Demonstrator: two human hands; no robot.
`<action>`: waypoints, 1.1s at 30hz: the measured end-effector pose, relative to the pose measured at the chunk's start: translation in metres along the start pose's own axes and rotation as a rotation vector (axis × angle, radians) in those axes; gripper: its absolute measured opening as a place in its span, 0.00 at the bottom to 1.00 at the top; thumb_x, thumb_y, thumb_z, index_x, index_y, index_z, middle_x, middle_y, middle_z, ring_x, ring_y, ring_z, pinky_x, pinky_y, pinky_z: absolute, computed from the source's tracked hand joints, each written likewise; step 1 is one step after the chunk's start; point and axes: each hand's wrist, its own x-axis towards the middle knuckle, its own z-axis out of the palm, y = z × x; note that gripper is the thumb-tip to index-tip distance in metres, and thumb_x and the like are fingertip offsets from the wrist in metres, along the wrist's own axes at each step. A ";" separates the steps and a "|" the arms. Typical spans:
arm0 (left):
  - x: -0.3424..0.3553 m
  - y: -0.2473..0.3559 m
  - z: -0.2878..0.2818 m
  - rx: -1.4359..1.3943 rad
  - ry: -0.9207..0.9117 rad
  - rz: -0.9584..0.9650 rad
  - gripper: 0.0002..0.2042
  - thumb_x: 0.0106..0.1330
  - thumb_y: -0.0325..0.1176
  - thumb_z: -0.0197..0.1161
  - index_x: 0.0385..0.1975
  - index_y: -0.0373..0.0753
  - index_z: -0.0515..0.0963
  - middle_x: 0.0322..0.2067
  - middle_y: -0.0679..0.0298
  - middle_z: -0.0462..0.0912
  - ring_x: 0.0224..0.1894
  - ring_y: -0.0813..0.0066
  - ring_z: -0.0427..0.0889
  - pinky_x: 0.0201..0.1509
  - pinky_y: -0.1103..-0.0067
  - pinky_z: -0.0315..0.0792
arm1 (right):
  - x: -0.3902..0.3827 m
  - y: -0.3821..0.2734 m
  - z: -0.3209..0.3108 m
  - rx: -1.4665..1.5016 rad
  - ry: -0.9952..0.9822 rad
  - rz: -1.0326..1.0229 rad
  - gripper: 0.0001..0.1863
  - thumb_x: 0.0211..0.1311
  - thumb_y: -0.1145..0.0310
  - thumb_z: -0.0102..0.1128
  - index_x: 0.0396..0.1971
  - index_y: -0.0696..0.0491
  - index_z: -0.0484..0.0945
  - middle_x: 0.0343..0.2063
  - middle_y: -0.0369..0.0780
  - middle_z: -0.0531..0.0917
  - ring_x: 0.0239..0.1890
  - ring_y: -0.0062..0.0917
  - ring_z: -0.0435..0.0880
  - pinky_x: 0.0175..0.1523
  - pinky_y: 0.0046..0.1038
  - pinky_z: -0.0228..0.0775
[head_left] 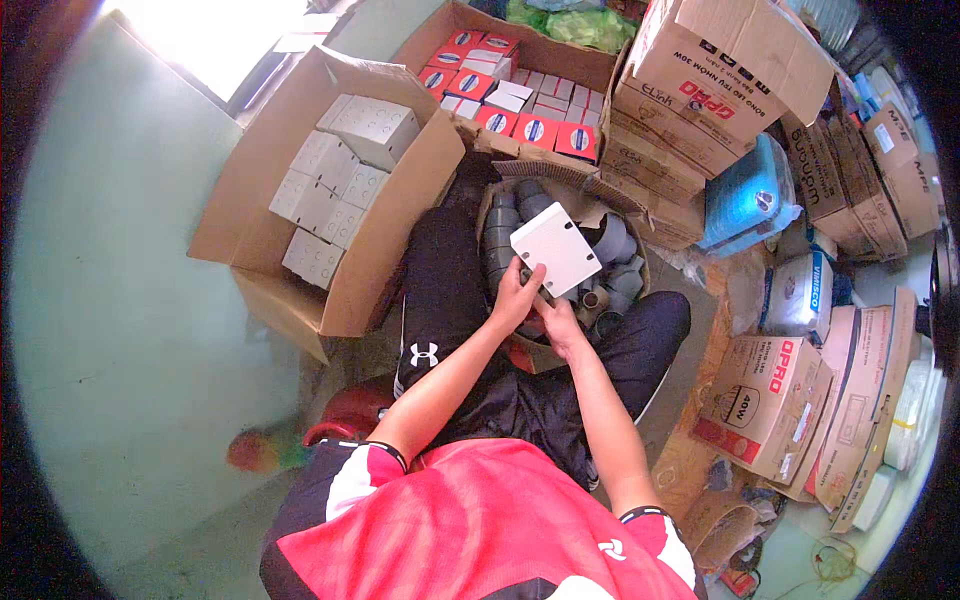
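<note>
A white square plate (557,248) with dark slots near its corners is held up over my lap. My left hand (515,300) grips its lower left corner, the thumb lying on its face. Close beside it, my right hand (558,325) is curled just below the plate's lower edge; its fingers are partly hidden, and what they hold does not show. Under the plate stands a carton of grey plastic pipe fittings (622,285), between my legs.
To the left, an open carton (255,215) holds stacked white electrical boxes (345,170). Ahead, another carton has red-and-white small boxes (537,130). Brown cartons (700,95), a blue plastic container (750,195) and more cartons (765,400) line the right side. The wall (110,330) is at left.
</note>
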 end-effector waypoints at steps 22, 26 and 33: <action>0.000 -0.012 -0.002 0.547 -0.222 0.172 0.19 0.59 0.29 0.77 0.45 0.37 0.74 0.37 0.49 0.81 0.43 0.44 0.83 0.47 0.61 0.77 | -0.021 -0.043 -0.013 -0.856 0.575 -0.947 0.19 0.58 0.79 0.65 0.51 0.55 0.81 0.57 0.48 0.83 0.64 0.45 0.80 0.72 0.41 0.69; 0.003 -0.010 -0.006 0.501 -0.200 0.144 0.16 0.58 0.27 0.76 0.42 0.36 0.76 0.38 0.50 0.81 0.42 0.45 0.83 0.46 0.63 0.77 | -0.025 -0.040 -0.006 -0.933 0.481 -1.009 0.17 0.61 0.73 0.68 0.50 0.52 0.81 0.62 0.48 0.82 0.71 0.53 0.73 0.77 0.50 0.61; -0.005 0.004 -0.002 0.537 -0.330 0.122 0.20 0.56 0.28 0.77 0.45 0.34 0.74 0.39 0.45 0.82 0.48 0.37 0.83 0.48 0.56 0.75 | -0.023 -0.058 -0.033 -0.300 0.714 -0.542 0.10 0.78 0.68 0.61 0.51 0.57 0.81 0.51 0.40 0.87 0.55 0.26 0.84 0.65 0.31 0.73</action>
